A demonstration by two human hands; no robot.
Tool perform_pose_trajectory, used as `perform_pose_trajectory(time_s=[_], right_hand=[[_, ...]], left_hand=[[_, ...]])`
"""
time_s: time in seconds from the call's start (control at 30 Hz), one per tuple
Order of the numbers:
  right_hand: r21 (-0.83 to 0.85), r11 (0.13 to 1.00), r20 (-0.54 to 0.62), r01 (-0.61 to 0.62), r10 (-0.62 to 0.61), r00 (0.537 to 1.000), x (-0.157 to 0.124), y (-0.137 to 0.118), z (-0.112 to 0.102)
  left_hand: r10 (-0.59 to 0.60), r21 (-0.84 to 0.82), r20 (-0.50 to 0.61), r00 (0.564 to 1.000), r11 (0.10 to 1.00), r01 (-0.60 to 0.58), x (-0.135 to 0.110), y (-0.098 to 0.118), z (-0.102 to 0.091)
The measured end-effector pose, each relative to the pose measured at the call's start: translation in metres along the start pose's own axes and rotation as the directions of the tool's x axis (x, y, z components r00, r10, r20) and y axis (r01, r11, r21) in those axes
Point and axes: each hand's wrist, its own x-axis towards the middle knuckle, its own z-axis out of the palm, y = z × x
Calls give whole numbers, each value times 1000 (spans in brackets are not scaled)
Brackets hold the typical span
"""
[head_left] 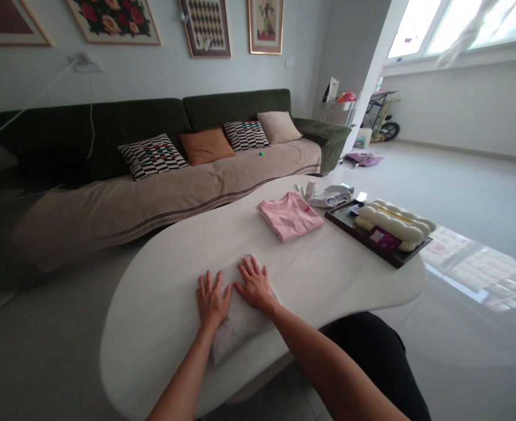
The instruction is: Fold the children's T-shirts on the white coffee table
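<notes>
A pale grey-white piece of folded cloth [240,327] lies flat on the white table [152,304] in front of me; its exact kind cannot be made out. My left hand [213,299] rests palm down on its left part, fingers spread. Beside it, my right hand [255,283] presses flat near the cloth's far edge, fingers also apart. The hands cover much of the far half of the cloth. Farther back on the tabletop is a neatly folded pink T-shirt [291,216], its collar toward the sofa, touched by neither hand.
Right of the shirt, a dark tray [363,240] holds a puffy cream tissue box cover [394,222] and a purple packet [384,238]. Behind lie a crumpled plastic bag [332,196] and a small white bottle [311,190]. A green sofa [144,120] with several cushions stands beyond.
</notes>
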Motion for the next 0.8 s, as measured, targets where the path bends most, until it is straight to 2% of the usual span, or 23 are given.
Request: perform_pose_trajectory(time_s=[0.57, 0.7, 0.8], right_hand=[[-24, 1000, 37, 8, -7, 999, 2, 0, -2], [-41, 999, 137, 27, -21, 990, 22, 6, -9], [-63, 998, 144, 21, -12, 990, 44, 9, -11]], left_hand=[[11, -19, 53, 999, 1000, -10, 1, 1, -7], [46, -26, 137, 990, 999, -43, 25, -3, -12], [16, -27, 152, 988, 1000, -12, 49, -5, -12]])
